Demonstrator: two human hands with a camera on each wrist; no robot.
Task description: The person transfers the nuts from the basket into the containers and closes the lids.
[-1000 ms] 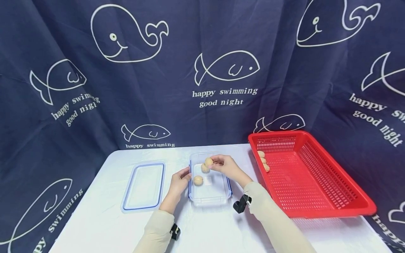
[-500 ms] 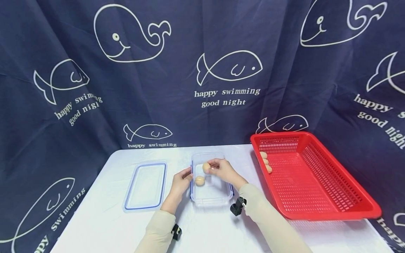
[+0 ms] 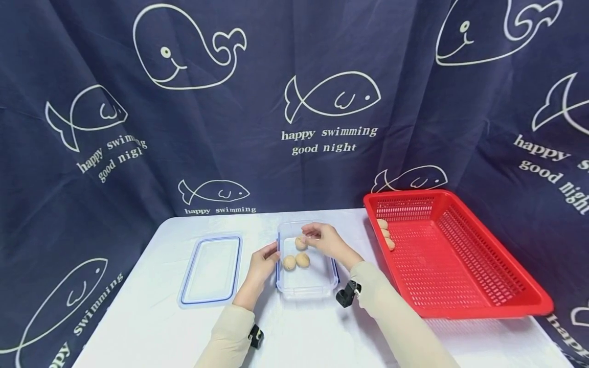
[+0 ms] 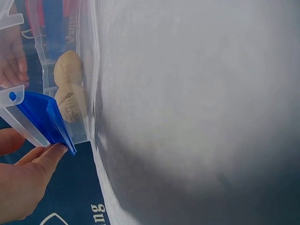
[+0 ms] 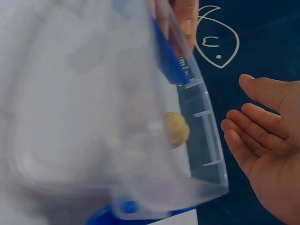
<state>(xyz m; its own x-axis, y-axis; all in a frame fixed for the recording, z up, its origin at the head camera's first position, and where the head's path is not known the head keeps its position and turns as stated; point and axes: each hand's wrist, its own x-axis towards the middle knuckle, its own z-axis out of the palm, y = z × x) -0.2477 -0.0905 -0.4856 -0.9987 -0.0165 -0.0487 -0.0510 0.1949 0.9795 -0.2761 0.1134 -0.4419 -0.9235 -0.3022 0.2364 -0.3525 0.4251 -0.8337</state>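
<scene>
A clear plastic food container (image 3: 317, 291) with blue side clips stands mid-table. Three tan, round walnuts lie inside: one walnut (image 3: 289, 262) by the left wall, another walnut (image 3: 302, 260) beside it, and a third walnut (image 3: 300, 244) just behind. At the left side of the container, my left hand (image 3: 263, 263) pinches around a blue clip (image 4: 49, 119). Over the container's right rear, my right hand (image 3: 329, 241) has its fingertips near the rear walnut. In the right wrist view the right hand (image 5: 267, 133) is loosely spread with nothing in it.
A blue-edged clear lid (image 3: 210, 271) lies flat to the left. On the right stands a red perforated basket (image 3: 442, 260), with several more walnuts (image 3: 385, 234) lined along its left wall. A dark blue printed curtain (image 3: 322, 179) hangs behind the white table (image 3: 294, 332).
The right hand has lowered a walnut into the container and let go of it. Two walnuts now sit side by side at the front. The left hand has stayed at the clip.
</scene>
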